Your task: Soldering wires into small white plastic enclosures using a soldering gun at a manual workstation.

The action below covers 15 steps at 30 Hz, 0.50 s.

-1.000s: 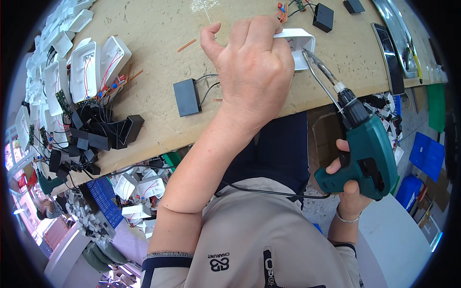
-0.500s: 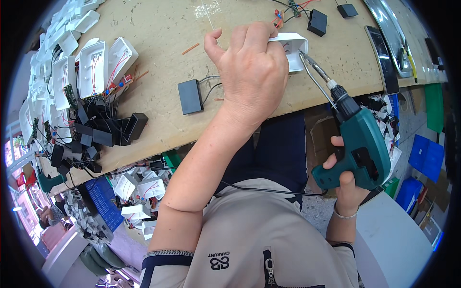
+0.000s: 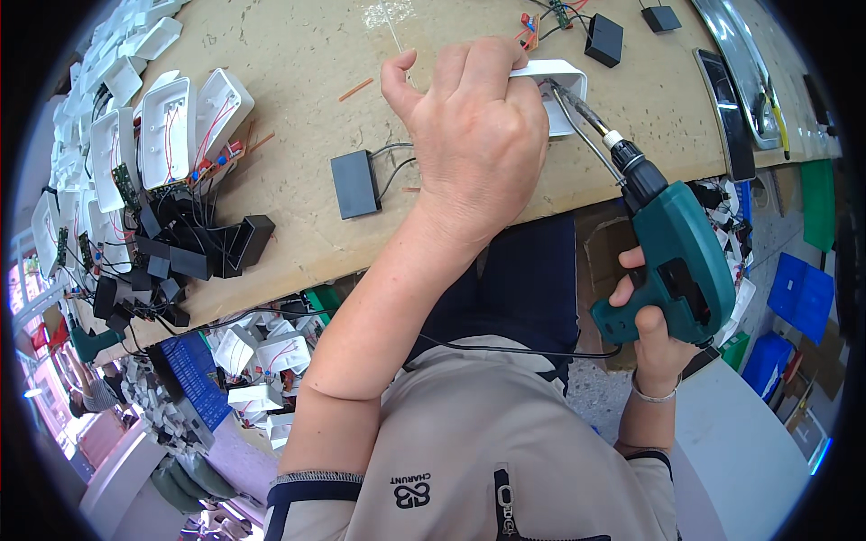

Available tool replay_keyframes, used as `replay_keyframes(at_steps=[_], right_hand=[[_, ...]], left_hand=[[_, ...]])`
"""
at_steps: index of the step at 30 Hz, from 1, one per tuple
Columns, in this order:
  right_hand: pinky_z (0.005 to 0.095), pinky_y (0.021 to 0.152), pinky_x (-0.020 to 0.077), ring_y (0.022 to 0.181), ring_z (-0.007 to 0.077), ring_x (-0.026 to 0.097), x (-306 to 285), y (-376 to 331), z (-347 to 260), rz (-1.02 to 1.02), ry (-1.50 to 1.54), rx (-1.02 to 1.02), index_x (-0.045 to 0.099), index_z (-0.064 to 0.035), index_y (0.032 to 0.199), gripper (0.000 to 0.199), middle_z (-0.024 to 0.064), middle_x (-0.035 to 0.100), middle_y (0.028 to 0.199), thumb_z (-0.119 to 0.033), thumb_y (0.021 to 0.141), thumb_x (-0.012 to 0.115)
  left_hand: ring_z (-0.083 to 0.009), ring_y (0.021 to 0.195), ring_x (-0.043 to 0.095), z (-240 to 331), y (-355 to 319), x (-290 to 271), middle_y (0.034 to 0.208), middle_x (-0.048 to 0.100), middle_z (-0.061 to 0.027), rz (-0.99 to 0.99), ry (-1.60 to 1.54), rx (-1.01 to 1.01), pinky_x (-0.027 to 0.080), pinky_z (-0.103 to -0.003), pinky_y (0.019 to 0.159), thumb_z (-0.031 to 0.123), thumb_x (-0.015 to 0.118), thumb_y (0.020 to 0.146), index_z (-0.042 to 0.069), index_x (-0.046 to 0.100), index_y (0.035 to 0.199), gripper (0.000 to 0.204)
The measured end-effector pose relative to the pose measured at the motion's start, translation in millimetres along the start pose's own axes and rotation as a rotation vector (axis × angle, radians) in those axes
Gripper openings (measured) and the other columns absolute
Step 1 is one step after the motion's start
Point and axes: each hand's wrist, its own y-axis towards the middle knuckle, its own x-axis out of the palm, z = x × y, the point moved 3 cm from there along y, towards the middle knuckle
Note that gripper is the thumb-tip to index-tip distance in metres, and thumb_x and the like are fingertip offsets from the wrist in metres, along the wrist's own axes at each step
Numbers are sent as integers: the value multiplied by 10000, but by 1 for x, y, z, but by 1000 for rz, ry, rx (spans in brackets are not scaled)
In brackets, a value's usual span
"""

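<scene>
My left hand (image 3: 478, 135) grips a white plastic case (image 3: 570, 81) by its edge at the worktable, its thumb sticking out to the left. The back of this hand hides much of the case. In my right hand (image 3: 654, 338) is a green soldering gun (image 3: 690, 243), fingers wrapped round its handle. The gun's metal tip and thin curved feed tube reach into the open side of the case; what the tip touches inside is hard to make out. Left of my wrist lies a black box (image 3: 356, 184), its two black leads running under the hand.
Open white cases (image 3: 168, 131) with red wires, circuit boards and black boxes crowd the table's left side. Another black box (image 3: 604, 41) lies at the far right, near a phone (image 3: 724, 113) and a metal tray (image 3: 744, 72). The gun's cord (image 3: 505, 349) crosses my lap.
The soldering gun's tip has gone slightly left and deeper into the white case. My left hand and the case have shifted a little to the right.
</scene>
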Motion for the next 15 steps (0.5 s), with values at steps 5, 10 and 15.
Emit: replay_keyframes(at_steps=[5,10,15], right_hand=[[229,565,477,656,137,572,0,2,-1,-5,-36,-9,398,57,1211,742,175,573,965,-429,729,683],[236,573,478,658,137,572,-2,0,0,-4,-47,2,405,53,1204,728,157,574,940,-425,732,684],[251,591,484,663,136,575,-1,-1,-3,-1,-66,48,410,50,1204,704,147,579,912,-416,747,676]], left_hand=[[-160,822,511,0,0,1,857,533,34,18,4,6,272,-463,841,117,648,661,105,628,649,27],[-160,819,511,0,1,0,855,534,34,18,1,1,273,-461,838,116,648,659,106,628,645,26],[-160,816,510,-1,0,1,853,532,36,38,-1,6,273,-460,836,115,646,662,106,628,642,29]])
